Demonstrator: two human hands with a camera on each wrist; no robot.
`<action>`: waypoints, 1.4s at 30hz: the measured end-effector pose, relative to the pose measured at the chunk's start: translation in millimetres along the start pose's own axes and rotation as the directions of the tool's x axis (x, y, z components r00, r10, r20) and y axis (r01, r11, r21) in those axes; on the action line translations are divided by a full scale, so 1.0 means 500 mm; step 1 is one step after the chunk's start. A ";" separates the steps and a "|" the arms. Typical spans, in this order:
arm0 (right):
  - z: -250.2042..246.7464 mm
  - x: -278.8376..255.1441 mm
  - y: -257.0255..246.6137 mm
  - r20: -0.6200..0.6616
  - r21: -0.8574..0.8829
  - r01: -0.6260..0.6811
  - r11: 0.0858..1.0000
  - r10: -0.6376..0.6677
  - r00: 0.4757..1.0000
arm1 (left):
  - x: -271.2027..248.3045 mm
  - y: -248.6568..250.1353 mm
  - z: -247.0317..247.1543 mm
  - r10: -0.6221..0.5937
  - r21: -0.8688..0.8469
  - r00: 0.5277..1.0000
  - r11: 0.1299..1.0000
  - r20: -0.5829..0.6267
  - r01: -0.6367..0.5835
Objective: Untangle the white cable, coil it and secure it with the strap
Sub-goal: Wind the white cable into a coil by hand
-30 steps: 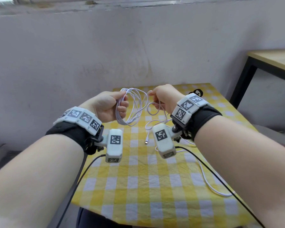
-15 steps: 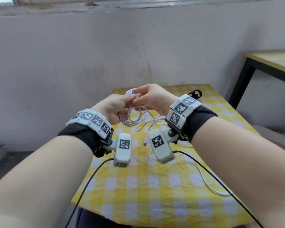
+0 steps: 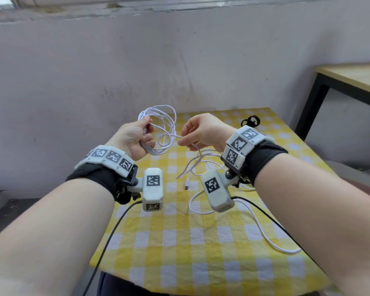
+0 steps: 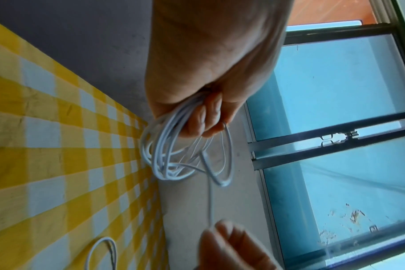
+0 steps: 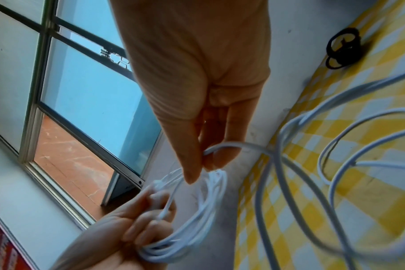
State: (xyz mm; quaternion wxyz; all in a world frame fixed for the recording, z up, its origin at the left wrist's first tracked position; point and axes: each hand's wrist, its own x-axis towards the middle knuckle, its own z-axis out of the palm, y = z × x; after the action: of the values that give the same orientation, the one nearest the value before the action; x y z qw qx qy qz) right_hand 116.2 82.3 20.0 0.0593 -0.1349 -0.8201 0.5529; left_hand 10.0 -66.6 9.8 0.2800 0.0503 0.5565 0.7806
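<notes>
My left hand (image 3: pixel 137 136) grips a bundle of several loops of the white cable (image 3: pixel 165 129), held up above the far part of the table; the same coil (image 4: pixel 173 155) hangs from my curled fingers in the left wrist view. A short way to the right, my right hand (image 3: pixel 201 133) pinches a single strand (image 5: pixel 220 148) of that cable between thumb and fingers. The loose rest of the cable (image 3: pixel 265 236) trails over the yellow checked tablecloth (image 3: pixel 179 242), with its plug (image 3: pixel 187 185) lying between my wrists. The black strap (image 3: pixel 250 121) lies at the table's far right.
A grey wall (image 3: pixel 179 60) stands just behind the table. A second table (image 3: pixel 355 77) with black legs is at the right. Black leads (image 3: pixel 107 242) run from my wrist cameras across the table's near edge. A window (image 4: pixel 335 109) is above.
My hands were together at the coil half a second ago. They have drawn apart, the right hand sliding out along a strand, and the left hand has raised the coil.
</notes>
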 end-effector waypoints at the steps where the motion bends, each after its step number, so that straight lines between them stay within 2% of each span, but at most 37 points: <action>1: -0.004 0.000 0.004 0.002 -0.054 -0.005 0.999 0.005 1.000 | 0.003 0.002 -0.006 0.003 -0.038 1.000 0.999 -0.012 -0.004; 6: -0.023 -0.009 0.028 0.058 -0.326 -0.067 0.943 0.091 0.994 | 0.011 0.023 -0.037 0.024 -0.173 0.998 0.984 -0.062 -0.035; 9: -0.027 -0.009 0.033 0.081 -0.399 -0.069 0.915 0.110 0.991 | 0.012 0.019 -0.044 0.027 -0.160 0.999 0.987 -0.033 -0.032; 11: -0.025 -0.010 0.030 0.140 -0.445 -0.050 0.894 0.125 0.982 | 0.013 0.014 -0.044 0.017 -0.163 1.000 0.986 -0.009 -0.018; 14: -0.018 -0.014 0.025 0.267 -0.445 -0.055 0.894 0.192 0.945 | 0.009 0.013 -0.042 -0.011 -0.170 0.999 0.985 0.052 0.019; 16: -0.013 -0.014 0.026 0.275 -0.439 -0.069 0.896 0.207 0.939 | 0.002 0.010 -0.036 -0.049 -0.171 0.995 0.983 0.090 0.064; 19: -0.004 -0.003 0.026 0.142 -0.252 -0.125 0.960 0.165 0.976 | -0.012 0.005 -0.021 -0.119 -0.206 0.979 0.967 0.168 0.153; 22: 0.006 0.008 0.017 0.008 -0.034 -0.170 0.985 0.171 0.985 | -0.030 0.002 -0.009 -0.185 -0.150 0.925 0.958 0.331 0.245; 26: 0.012 0.012 0.012 0.043 0.240 -0.184 0.953 0.179 0.983 | -0.053 -0.004 0.008 -0.217 -0.029 0.848 0.964 0.483 0.263; 30: -0.009 -0.001 0.003 0.120 0.571 -0.142 0.809 0.088 0.989 | -0.059 0.000 0.008 -0.240 0.013 0.856 0.965 0.458 0.264; 34: -0.023 -0.004 -0.009 0.145 0.645 -0.196 0.739 0.134 0.980 | -0.062 -0.001 0.015 -0.261 0.093 0.868 0.965 0.422 0.245; 39: -0.024 0.007 -0.007 0.064 0.630 -0.149 0.762 0.140 0.988 | -0.067 -0.005 0.021 -0.275 0.178 0.845 0.960 0.459 0.216; 42: -0.022 0.007 -0.007 -0.016 0.600 -0.073 0.797 0.103 0.995 | -0.068 -0.004 0.030 -0.206 0.147 0.881 0.977 0.427 0.157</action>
State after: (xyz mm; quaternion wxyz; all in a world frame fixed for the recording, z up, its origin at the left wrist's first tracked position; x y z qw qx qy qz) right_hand 115.0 91.8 27.3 0.0928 -0.1606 -0.5950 0.7820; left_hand 45.1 -70.1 21.8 0.4670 0.1881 0.5227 0.6880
